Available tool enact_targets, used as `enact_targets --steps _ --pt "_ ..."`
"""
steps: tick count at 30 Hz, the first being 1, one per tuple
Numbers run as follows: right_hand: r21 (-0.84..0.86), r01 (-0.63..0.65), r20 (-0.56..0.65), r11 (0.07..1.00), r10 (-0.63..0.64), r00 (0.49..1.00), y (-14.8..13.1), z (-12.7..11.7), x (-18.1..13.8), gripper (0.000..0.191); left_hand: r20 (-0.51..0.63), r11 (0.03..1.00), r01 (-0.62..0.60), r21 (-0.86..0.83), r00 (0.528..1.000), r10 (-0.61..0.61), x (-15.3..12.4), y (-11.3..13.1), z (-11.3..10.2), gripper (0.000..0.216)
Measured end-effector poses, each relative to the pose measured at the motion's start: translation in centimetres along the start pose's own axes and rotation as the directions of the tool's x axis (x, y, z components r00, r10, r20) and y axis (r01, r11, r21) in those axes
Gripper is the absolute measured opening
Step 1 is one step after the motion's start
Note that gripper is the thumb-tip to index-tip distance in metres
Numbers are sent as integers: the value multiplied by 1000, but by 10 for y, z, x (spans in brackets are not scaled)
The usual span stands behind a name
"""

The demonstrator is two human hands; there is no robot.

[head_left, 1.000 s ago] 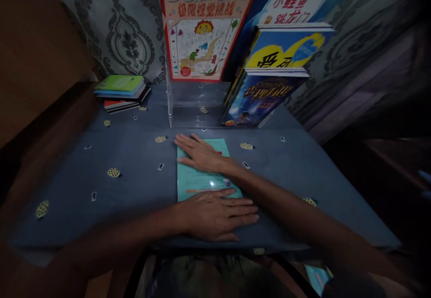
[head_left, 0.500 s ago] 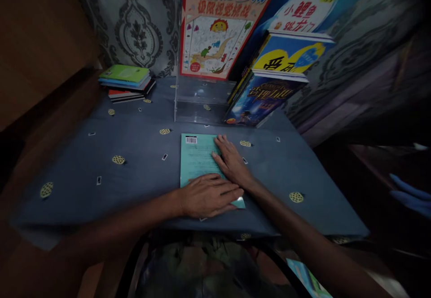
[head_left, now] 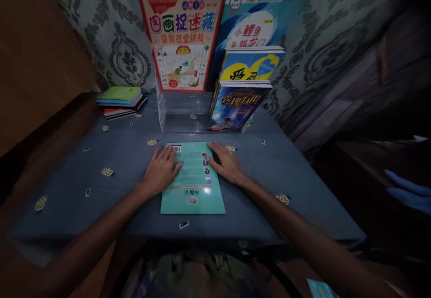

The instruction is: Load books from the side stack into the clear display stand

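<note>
A thin teal book (head_left: 193, 190) lies back cover up in the middle of the blue-covered table (head_left: 101, 145), with a barcode at its far left corner. My left hand (head_left: 161, 170) rests flat on the book's left edge, fingers spread. My right hand (head_left: 227, 163) lies flat on the book's right edge, fingers stretched out. Neither hand holds anything.
A clear acrylic book stand (head_left: 178, 109) at the back holds upright children's books (head_left: 239, 104), with large picture books (head_left: 183, 37) leaning on the wall. A flat pile of books (head_left: 119, 100) lies at the back left. Something blue (head_left: 404, 190) shows at the far right.
My left hand moved from the book's near edge to its left side. My right hand stayed at the right edge. The book's lower half is now uncovered, and the camera shifted.
</note>
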State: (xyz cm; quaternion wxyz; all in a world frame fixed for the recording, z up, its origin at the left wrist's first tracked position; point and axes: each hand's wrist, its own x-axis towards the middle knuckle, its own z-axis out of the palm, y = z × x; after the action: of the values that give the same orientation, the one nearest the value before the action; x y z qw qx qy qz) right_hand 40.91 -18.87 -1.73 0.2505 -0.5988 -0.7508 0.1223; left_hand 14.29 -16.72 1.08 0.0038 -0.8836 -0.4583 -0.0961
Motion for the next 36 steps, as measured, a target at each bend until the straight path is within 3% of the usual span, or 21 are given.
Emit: enact_targets --steps 6,14,25,36 --pt "55 39 0 998 -39 999 5 0 8 58 60 994 22 105 998 -28 8 7 -5 54" --pt "224 61 -128 973 -33 991 7 -7 10 48 115 971 -47 233 993 21 20 11 -18 50" --pt "345 -42 -143 938 97 985 3 -9 6 42 100 991 -33 133 995 20 32 13 -13 50" --pt "374 -38 -131 927 93 987 2 -14 7 42 120 961 -273 -48 953 277 46 59 -5 51"
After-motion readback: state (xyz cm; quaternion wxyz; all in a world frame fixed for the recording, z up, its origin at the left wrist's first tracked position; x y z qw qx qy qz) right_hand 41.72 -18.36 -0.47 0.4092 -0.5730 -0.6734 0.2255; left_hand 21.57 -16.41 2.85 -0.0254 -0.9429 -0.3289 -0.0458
